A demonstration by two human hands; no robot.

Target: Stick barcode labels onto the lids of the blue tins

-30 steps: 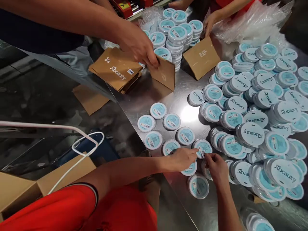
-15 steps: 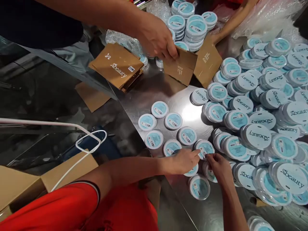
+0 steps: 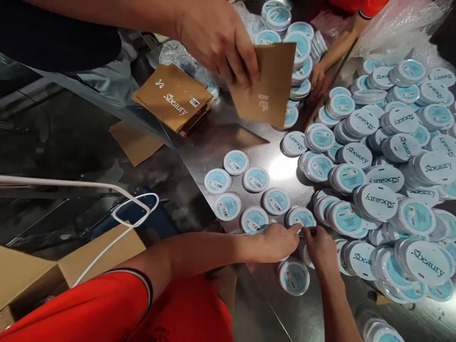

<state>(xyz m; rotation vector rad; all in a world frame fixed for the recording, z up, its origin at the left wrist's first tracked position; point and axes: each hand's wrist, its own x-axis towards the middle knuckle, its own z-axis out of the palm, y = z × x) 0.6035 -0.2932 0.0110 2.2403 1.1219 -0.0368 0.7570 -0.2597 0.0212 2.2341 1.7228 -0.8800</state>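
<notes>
The right hand [image 3: 318,243] had its grip pressed together at the rim of a tub [image 3: 299,216]; anything pinched was too small to tell. The left hand [image 3: 280,242] laid one finger there, its grip otherwise unclear. The tub lay inward from the left edge of the shiny metal desk [image 3: 203,154], between loose tubs [image 3: 255,179] and a heap [image 3: 377,202]. Beyond that edge, an open box [image 3: 28,274] stood in dimness.

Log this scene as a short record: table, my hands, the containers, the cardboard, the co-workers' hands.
Table: shiny metal
Left hand: at the near edge of a blue-labelled container
Right hand: fingertips together at that same edge; anything between them unclear
Container pile: heaped on the right, some showing "beauty"
Cardboard stack: brown, at the table's left edge
Co-worker's hand: holds a cardboard piece
Second co-worker's hand: beside the far stacks
</notes>
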